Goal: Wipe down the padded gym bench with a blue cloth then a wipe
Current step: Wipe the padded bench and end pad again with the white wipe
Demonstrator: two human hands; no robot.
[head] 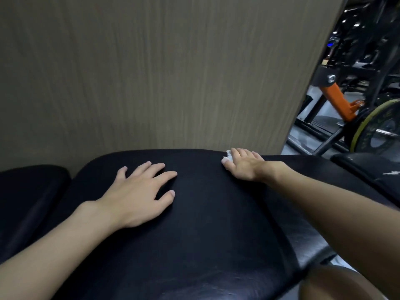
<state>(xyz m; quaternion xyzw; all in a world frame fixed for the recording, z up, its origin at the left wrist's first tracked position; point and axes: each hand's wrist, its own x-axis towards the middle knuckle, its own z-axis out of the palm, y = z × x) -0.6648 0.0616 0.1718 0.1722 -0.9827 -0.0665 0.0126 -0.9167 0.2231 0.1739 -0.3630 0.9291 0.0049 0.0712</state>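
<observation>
Two bare hands lie flat on the black padded gym bench point(205, 224). The left hand point(138, 191), centre frame, has its fingers spread, grip apart and holding nothing. The right hand point(244, 165), right of centre at the bench's far edge, presses a crumpled white wipe point(228, 156) under straight fingers, grip apart. A wood-grain panel point(151, 72) stands behind.

No text legible in this view. Weight plate point(377, 128), far right: faint yellowish markings round its black face, too blurred to read. Black pad point(368, 167) below it: small white jagged mark, no letters made out.
</observation>
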